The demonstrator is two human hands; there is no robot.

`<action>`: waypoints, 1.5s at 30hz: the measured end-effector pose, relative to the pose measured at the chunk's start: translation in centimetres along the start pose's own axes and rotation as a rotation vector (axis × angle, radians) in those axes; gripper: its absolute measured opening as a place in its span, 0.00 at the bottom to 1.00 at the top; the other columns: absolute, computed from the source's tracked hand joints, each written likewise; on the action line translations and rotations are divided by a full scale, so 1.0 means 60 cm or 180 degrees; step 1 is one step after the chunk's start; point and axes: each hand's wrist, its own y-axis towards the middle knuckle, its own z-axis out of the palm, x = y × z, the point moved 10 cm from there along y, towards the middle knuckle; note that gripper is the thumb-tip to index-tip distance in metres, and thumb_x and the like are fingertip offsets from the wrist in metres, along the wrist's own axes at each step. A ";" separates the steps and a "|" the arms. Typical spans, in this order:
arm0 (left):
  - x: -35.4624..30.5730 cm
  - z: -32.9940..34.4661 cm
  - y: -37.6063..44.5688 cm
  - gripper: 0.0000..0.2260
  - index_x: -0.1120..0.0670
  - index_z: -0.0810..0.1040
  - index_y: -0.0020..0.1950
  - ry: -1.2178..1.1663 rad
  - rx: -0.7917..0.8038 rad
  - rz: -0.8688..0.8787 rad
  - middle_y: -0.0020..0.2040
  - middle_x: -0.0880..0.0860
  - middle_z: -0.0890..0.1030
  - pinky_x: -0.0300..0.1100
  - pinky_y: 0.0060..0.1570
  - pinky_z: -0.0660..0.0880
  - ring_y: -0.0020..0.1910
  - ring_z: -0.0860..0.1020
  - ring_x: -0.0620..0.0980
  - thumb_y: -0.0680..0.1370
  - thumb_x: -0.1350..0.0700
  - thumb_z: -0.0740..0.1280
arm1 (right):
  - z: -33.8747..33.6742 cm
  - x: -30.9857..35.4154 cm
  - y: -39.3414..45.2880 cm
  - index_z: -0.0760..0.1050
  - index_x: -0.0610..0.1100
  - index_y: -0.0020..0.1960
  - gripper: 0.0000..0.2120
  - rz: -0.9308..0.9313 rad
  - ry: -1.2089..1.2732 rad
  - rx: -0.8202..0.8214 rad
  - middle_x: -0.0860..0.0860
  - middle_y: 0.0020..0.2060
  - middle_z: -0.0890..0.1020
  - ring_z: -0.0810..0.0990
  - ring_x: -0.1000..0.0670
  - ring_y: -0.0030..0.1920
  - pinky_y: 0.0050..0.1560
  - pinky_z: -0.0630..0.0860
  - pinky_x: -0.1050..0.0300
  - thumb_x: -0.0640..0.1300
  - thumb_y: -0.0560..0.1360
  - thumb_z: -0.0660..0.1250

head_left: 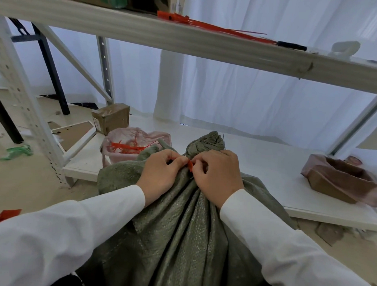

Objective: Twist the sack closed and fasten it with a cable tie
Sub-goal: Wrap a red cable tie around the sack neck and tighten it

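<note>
The coarse woven green sack (177,224) leans against the white lower shelf's (269,172) front edge, its neck bunched into pleats. At that neck, left hand (161,176) and right hand (216,176) both pinch the thin red cable tie (190,165).

The scene was bright and evenly lit, with soft daylight coming through the white curtains (234,81) behind the shelving. Shadows were faint and diffuse. The wide-angle lens bowed the upper shelf (136,31) and the upright posts toward the edges. The brown box (338,180) at right was smeared by blur, and the picture was slightly soft overall.
</note>
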 end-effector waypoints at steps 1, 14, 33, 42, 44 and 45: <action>-0.001 -0.001 0.002 0.05 0.54 0.80 0.41 0.0012 -0.0010 0.0001 0.37 0.47 0.80 0.41 0.45 0.72 0.39 0.77 0.45 0.75 0.56 0.68 | -0.008 -0.003 0.001 0.80 0.48 0.36 0.15 0.0078 0.0263 -0.0005 0.54 0.31 0.80 0.74 0.53 0.35 0.55 0.61 0.58 0.51 0.70 0.55; 0.004 0.008 0.015 0.06 0.56 0.80 0.43 0.0179 0.0043 -0.0074 0.39 0.50 0.81 0.38 0.43 0.69 0.40 0.77 0.46 0.76 0.54 0.67 | 0.030 -0.022 0.004 0.58 0.51 0.25 0.20 0.0114 0.0217 0.0359 0.55 0.29 0.65 0.66 0.51 0.39 0.53 0.55 0.60 0.51 0.73 0.60; -0.008 -0.005 0.025 0.06 0.54 0.78 0.42 0.0022 0.0008 0.0034 0.43 0.52 0.81 0.42 0.47 0.71 0.43 0.77 0.48 0.77 0.54 0.66 | 0.011 -0.030 -0.018 0.80 0.48 0.50 0.13 0.0108 0.0697 0.0401 0.52 0.45 0.80 0.74 0.53 0.47 0.47 0.65 0.60 0.48 0.77 0.57; -0.025 -0.008 0.014 0.08 0.47 0.75 0.36 0.0259 -0.0023 0.0367 0.37 0.45 0.79 0.37 0.41 0.71 0.40 0.77 0.43 0.75 0.55 0.67 | 0.005 -0.030 -0.019 0.81 0.52 0.40 0.20 0.0711 0.0442 0.0425 0.55 0.41 0.80 0.75 0.50 0.49 0.53 0.73 0.51 0.65 0.71 0.59; -0.017 -0.009 0.017 0.07 0.49 0.76 0.37 0.0171 -0.0052 0.0239 0.38 0.47 0.80 0.40 0.43 0.70 0.41 0.77 0.46 0.75 0.55 0.67 | 0.024 -0.017 -0.026 0.80 0.50 0.43 0.19 0.0563 0.0250 0.0605 0.52 0.45 0.77 0.71 0.50 0.52 0.56 0.70 0.51 0.63 0.72 0.58; -0.014 -0.009 0.018 0.07 0.50 0.76 0.37 0.0133 -0.0060 0.0181 0.38 0.47 0.79 0.40 0.44 0.69 0.41 0.77 0.47 0.75 0.55 0.67 | 0.027 -0.016 -0.027 0.80 0.49 0.45 0.17 0.0508 0.0267 0.0618 0.52 0.47 0.76 0.70 0.49 0.54 0.56 0.68 0.52 0.59 0.74 0.58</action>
